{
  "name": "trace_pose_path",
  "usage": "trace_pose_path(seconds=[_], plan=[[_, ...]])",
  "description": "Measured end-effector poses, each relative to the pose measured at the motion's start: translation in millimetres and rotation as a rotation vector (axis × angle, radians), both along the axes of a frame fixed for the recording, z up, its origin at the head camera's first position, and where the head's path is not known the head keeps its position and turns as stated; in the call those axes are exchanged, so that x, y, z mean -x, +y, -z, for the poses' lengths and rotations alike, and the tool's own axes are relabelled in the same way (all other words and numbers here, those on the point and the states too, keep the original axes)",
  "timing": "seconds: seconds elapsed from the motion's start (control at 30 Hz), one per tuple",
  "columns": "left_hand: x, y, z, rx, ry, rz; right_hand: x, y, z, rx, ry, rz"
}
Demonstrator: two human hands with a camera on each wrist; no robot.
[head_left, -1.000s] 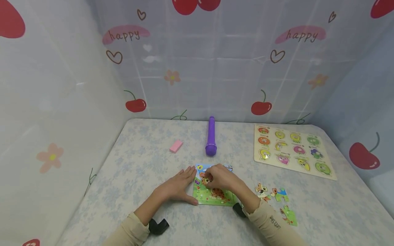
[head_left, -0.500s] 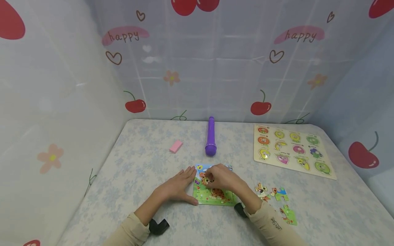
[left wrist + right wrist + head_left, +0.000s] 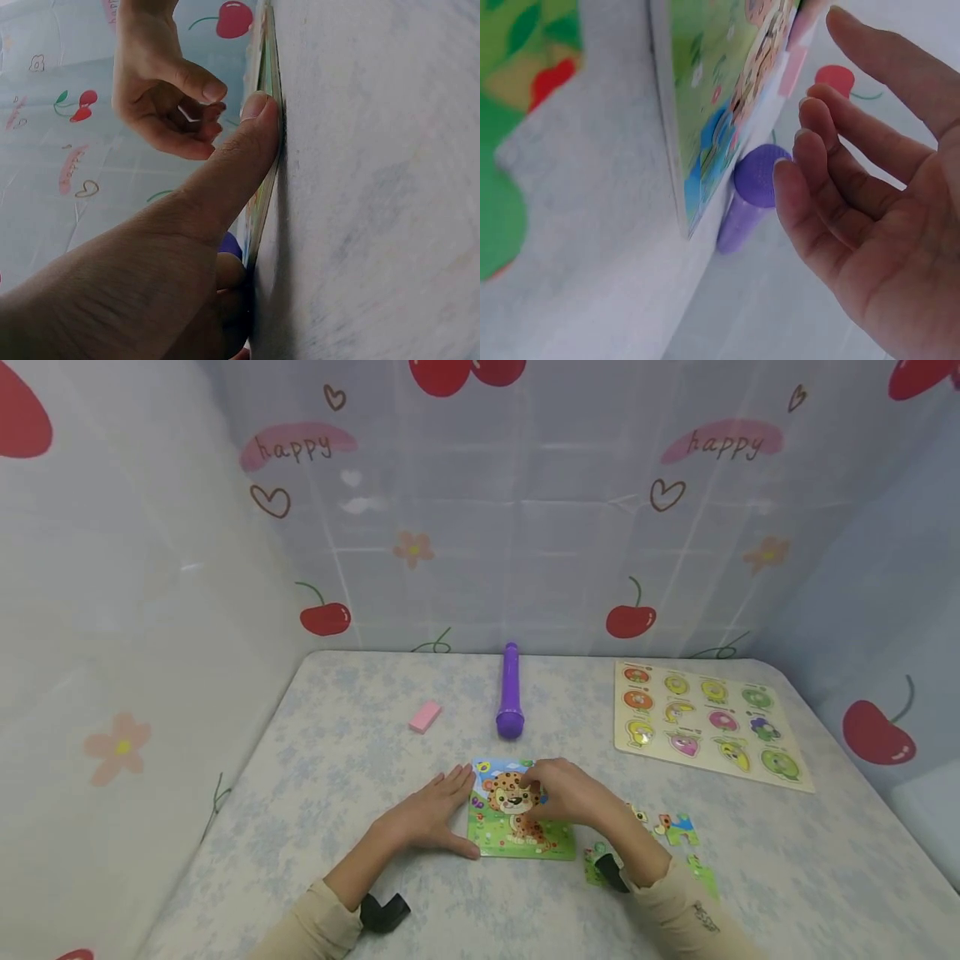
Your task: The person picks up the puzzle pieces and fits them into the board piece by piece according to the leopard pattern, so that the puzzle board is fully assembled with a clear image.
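A square jigsaw puzzle (image 3: pixel 487 839) with a spotted leopard cub on grass lies on the table. My left hand (image 3: pixel 429 817) rests flat along its left side, fingers spread; in the left wrist view the thumb (image 3: pixel 240 154) presses on the puzzle's edge. Over the puzzle's right part hovers my right hand (image 3: pixel 566 793), hiding its upper right area. The right wrist view has this hand's fingers loosely bent, the thumb apart from them and nothing between. Loose jigsaw pieces lie right of the puzzle, among them a green and blue one (image 3: pixel 681 829) and a green one (image 3: pixel 592 868).
Behind the puzzle lies a purple toy microphone (image 3: pixel 510 693), with a pink block (image 3: pixel 425 717) to its left. A wooden fruit board (image 3: pixel 705 760) takes up the back right. Patterned curtains (image 3: pixel 480 552) enclose the table's back and sides.
My right hand has shifted right from the leopard's face, its fingers opening, so the face now shows. Its sleeve covers more of the loose pieces. The left hand stays in place.
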State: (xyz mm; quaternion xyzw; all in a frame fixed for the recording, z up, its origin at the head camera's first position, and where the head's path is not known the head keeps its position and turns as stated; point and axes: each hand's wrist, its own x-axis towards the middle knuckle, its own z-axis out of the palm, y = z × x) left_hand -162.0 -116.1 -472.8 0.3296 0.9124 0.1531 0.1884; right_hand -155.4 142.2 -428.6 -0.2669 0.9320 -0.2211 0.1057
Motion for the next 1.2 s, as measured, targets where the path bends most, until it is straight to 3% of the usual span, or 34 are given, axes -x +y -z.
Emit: trace_pose_path(seconds=[0.23, 1.2], plan=[[-0.1, 1, 0.0, 0.009, 0.003, -0.003, -6.0, 19, -0.5, 0.003, -0.02, -0.021], [1.8, 0, 5.8, 0.009, 0.023, 0.012, -33.7, 87, 9.1, -0.004, -0.173, 0.209]])
